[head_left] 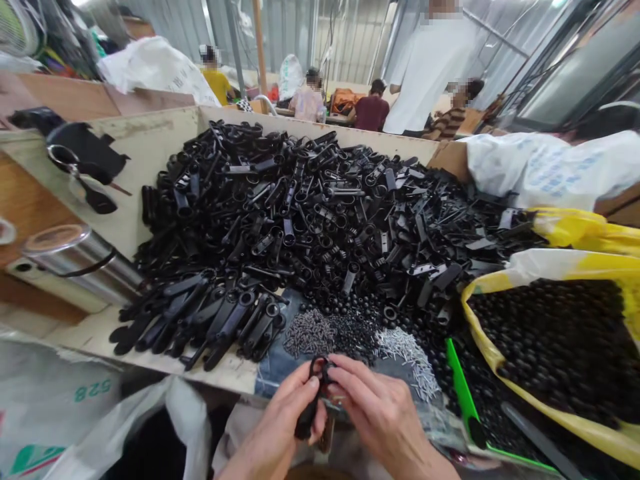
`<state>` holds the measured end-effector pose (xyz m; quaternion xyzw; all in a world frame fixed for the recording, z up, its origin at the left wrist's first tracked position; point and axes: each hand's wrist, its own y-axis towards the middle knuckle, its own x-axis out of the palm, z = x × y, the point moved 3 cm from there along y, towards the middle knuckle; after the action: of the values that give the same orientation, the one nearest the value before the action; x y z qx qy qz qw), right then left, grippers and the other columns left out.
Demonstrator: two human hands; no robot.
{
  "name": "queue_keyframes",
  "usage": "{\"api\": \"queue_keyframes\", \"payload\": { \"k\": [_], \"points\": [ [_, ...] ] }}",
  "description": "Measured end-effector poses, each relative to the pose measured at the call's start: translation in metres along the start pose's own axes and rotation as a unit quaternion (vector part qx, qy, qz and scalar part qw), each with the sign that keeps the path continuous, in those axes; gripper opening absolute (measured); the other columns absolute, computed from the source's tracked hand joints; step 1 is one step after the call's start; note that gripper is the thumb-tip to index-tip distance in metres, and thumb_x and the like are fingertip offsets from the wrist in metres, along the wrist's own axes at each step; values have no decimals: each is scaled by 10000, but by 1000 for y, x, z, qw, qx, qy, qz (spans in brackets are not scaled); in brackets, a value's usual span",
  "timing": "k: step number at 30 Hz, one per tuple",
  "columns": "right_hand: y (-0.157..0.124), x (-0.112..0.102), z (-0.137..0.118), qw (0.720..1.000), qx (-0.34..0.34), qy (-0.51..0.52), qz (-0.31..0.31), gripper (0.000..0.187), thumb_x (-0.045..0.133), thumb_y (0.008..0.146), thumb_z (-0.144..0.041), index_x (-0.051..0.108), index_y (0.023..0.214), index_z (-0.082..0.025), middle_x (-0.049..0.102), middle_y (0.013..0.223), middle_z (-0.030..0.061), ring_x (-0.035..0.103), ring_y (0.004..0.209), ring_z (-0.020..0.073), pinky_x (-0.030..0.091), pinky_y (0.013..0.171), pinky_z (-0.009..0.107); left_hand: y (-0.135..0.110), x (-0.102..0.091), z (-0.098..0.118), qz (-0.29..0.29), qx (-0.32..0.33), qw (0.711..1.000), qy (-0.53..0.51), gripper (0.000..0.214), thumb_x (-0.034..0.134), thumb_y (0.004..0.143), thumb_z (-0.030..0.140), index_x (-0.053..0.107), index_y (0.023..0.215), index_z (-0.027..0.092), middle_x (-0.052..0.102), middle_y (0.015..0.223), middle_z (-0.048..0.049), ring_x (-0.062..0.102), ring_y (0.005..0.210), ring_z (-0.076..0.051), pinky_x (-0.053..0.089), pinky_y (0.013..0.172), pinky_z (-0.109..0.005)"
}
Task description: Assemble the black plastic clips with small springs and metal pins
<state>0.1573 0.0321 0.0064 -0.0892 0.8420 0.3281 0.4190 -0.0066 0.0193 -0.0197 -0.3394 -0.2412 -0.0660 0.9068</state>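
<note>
My left hand (285, 417) and my right hand (373, 407) meet at the bottom centre, both pinched on one black plastic part (314, 393) with a ring at its top end. Just beyond them, on a blue cloth (280, 363), lie a heap of small grey screws (307, 333), tiny black rings (353, 333) and shiny metal pins (407, 350). A neat row of long black handle pieces (210, 320) lies to the left of the hands. Behind it all rises a large pile of loose black plastic parts (310, 207).
A yellow bag (550, 333) of small black round parts is at the right, with a green scoop (463, 393) beside it. A steel flask (80, 260) lies at the left. White sacks (545, 167) sit at right and front left. Other people work in the background.
</note>
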Motion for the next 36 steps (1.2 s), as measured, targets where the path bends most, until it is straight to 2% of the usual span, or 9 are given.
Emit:
{"api": "queue_keyframes", "payload": {
  "k": [2,6,10,20,24,29,31,33,36],
  "points": [
    [-4,0,1,999,17,39,14,214,549,1023,-196,672,1198,-205,785,1158,100,798,854,191,635,721,249,-3,2,0,-22,-2,1000,6,592,744,839,498,624,1325,181,594,638,22,491,602,-116,341,571,-213],
    [-5,-2,-1,996,13,80,33,404,569,1028,-217,551,1431,-218,800,1110,87,798,857,185,644,721,239,-7,7,-1,-55,-7,998,16,543,688,875,431,601,1348,179,546,599,38,438,574,-106,303,549,-208],
    [-4,-3,-3,997,-15,69,42,347,539,1031,-188,644,1359,-230,783,1174,99,774,1017,219,646,842,280,-10,8,0,-44,-17,999,24,562,668,853,384,578,1367,174,538,592,41,423,575,-113,293,546,-215],
    [-9,-5,-1,996,23,86,29,250,562,1030,-233,688,1245,-237,766,1084,92,766,919,192,640,759,251,-18,16,8,-20,-9,990,139,590,659,806,324,563,1374,197,495,629,72,387,595,-121,322,598,-237],
    [-13,-3,0,997,13,70,19,262,564,1033,-249,679,1267,-227,760,1079,97,769,875,188,636,733,247,-22,14,8,-13,3,984,177,430,633,816,283,663,1241,225,511,598,69,411,592,-137,333,572,-234],
    [-15,1,0,997,-9,75,5,327,526,1041,-211,659,1338,-240,758,1097,100,765,906,187,632,757,243,-16,8,0,56,74,970,225,247,647,879,421,739,1027,247,628,753,-8,544,759,-189,415,637,-243],
    [-16,1,0,994,15,111,5,334,547,1026,-212,672,1330,-269,749,1096,92,753,916,189,627,767,254,-12,9,-4,46,90,970,220,294,670,876,484,736,1017,235,593,722,2,525,745,-181,420,647,-242],
    [-17,0,1,980,75,184,-4,304,607,992,-241,714,1269,-307,730,1076,79,733,847,184,619,699,251,-10,10,-7,10,70,981,182,377,691,856,555,728,1034,225,531,674,31,456,643,-145,398,602,-231],
    [-20,0,0,930,188,316,-13,311,664,949,-378,731,1247,-325,681,1090,76,655,665,148,570,551,237,-12,15,-4,-45,56,989,127,488,699,820,638,726,1073,221,551,723,20,419,596,-115,386,571,-222]
  ]
}}
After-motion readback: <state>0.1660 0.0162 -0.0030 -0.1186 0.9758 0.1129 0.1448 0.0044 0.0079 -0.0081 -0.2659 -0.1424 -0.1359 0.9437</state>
